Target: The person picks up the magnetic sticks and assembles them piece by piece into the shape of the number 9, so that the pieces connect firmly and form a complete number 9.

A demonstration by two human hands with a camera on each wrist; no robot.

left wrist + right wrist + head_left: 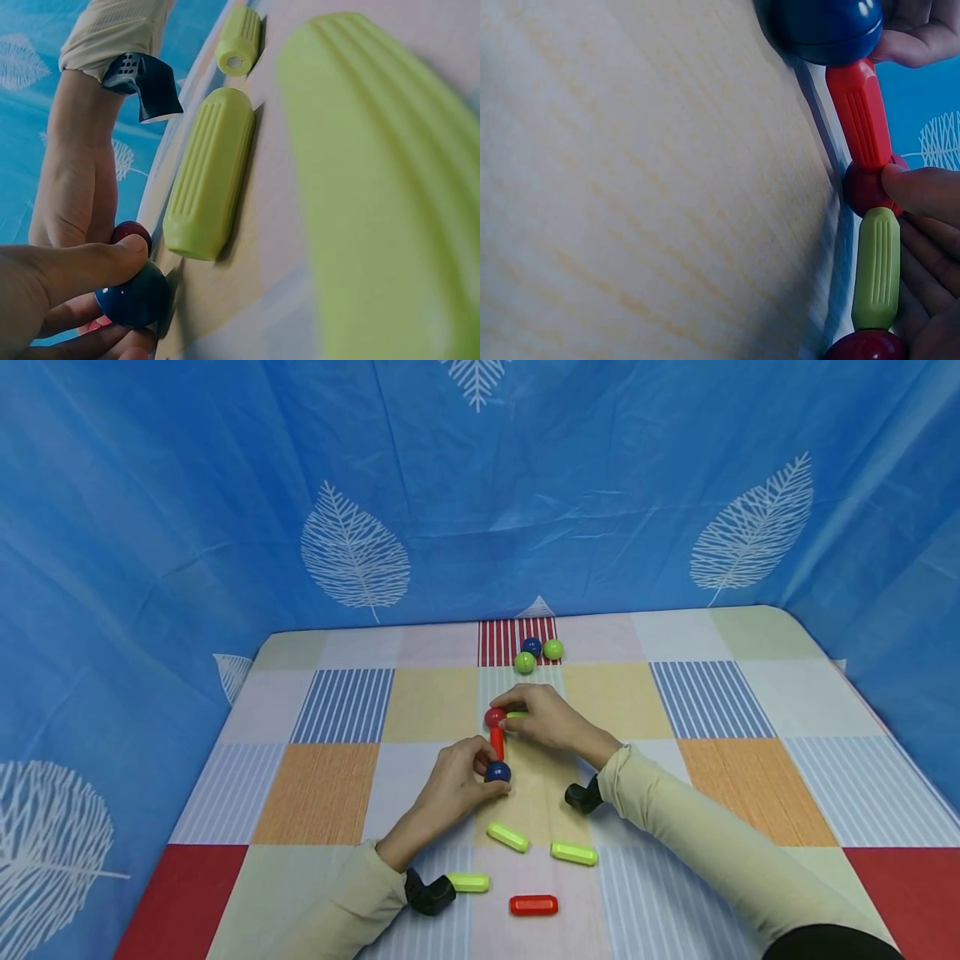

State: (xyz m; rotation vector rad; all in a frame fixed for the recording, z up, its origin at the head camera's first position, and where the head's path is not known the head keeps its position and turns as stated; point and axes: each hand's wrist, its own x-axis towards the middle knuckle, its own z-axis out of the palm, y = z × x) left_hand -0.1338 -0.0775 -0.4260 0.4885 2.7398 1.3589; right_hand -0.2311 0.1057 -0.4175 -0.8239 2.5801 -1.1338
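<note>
My left hand [459, 782] pinches a dark blue ball [498, 772] between thumb and fingers, close over the tablecloth. A red ribbed rod [497, 743] runs from that ball away from me to a red ball [494, 717]. The red ball is held by my right hand [551, 720], its thumb against the ball in the right wrist view. From the same ball a light green rod [876, 270] leads on to a second red ball [870, 347], which the right hand hides in the head view. Together they form a joined chain.
Nearer me lie several loose rods: a green one [507, 837], another green rod [574, 853], a third green rod [470, 882] beside the left wrist camera, and a red rod [534, 906]. At the table's far edge sit a blue ball [532, 646] and two green balls [525, 662].
</note>
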